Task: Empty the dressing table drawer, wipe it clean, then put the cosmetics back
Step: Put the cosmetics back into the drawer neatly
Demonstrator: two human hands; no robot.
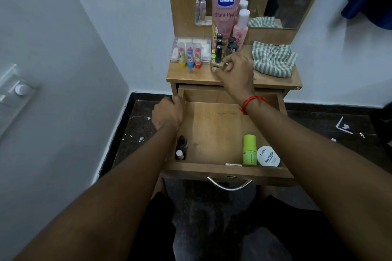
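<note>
**While one hand holds the drawer, the other grips an item on top**

While the left hand (167,114) curls its fingers over the left wall of the open drawer (212,125), the right hand (235,70) clenches round a small tan block-shaped item (216,66) on the dressing table top (199,76). Crowding that grip from just behind are a black tube (218,48) and two black-capped bottles (232,44). Beyond them rise a pink tube (226,6) reading "Vaseline Gluta-Hya" and a pink white-capped bottle (241,25). Left of the grip, three lip balms (190,55) stand before a clear plastic box (203,43); right of it lies a striped cloth (273,59). Below the grip, along the drawer's near end, are a green stick (249,150), a white jar (268,155) marked "zudio NAIL POLISH", and a dark dropper bottle (182,143).
</note>
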